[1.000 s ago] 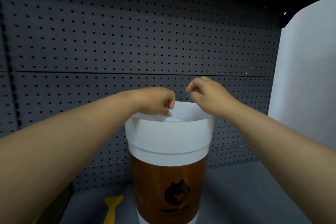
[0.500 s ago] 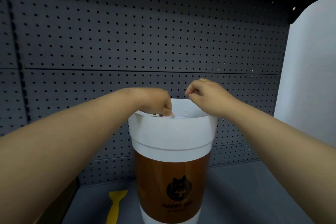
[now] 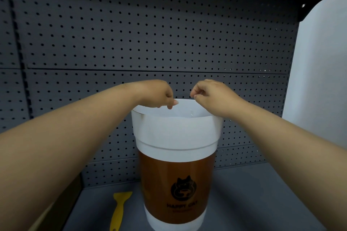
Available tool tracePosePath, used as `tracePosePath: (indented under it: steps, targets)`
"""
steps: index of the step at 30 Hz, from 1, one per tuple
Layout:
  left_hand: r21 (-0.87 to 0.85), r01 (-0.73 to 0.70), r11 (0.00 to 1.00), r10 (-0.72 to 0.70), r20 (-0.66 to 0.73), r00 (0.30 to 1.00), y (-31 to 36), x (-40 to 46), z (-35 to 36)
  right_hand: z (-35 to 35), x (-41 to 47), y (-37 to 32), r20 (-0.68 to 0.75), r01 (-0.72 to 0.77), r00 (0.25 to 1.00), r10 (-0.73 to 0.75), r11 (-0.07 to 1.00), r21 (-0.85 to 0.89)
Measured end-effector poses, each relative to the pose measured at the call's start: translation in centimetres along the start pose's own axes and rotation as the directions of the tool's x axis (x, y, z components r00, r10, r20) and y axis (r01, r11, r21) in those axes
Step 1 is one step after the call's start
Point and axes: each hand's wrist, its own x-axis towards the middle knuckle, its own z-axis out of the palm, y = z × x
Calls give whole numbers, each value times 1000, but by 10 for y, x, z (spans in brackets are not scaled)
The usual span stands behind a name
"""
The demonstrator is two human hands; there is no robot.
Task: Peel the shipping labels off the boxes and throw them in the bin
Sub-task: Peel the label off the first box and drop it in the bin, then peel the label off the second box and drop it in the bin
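The bin (image 3: 176, 129) is shaped like a big cup, with a white rim and a brown band bearing a black cat logo. It stands on the grey shelf in front of me. My left hand (image 3: 157, 93) hovers over the left of the bin's mouth, fingers curled shut and pointing down. My right hand (image 3: 212, 93) is over the right of the mouth, thumb and forefinger pinched together. A faint thin glint hangs inside the bin below my right fingertips; I cannot tell what it is. No label or box is plainly visible.
A yellow plastic scraper (image 3: 120, 210) lies on the grey shelf (image 3: 253, 202) left of the bin. A dark pegboard wall (image 3: 150, 33) stands close behind. A white panel (image 3: 323, 80) rises at the right. A brown edge (image 3: 54, 206) shows at the lower left.
A pale scrap seen under my left fingertips earlier is no longer visible. Both hands stay over the bin's mouth, and my view has shifted slightly left.
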Motion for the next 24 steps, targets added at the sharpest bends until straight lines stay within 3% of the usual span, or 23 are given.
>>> tracePosePath:
  steps: [5,14,24]
  targets:
    - [-26,4,1000,-5,-35,999,-4,-4,-6,-2,-1,-3,-5,2,1000,-2,1000,24]
    - [203,80,976,-10,-324,946,-21,-25,7,2,-1,-36,5,58,998,-59,997,44]
    - [233,203,951,-67,-485,872,-94,-127,4,46,9,-148,-8,229,973,-229,971,70]
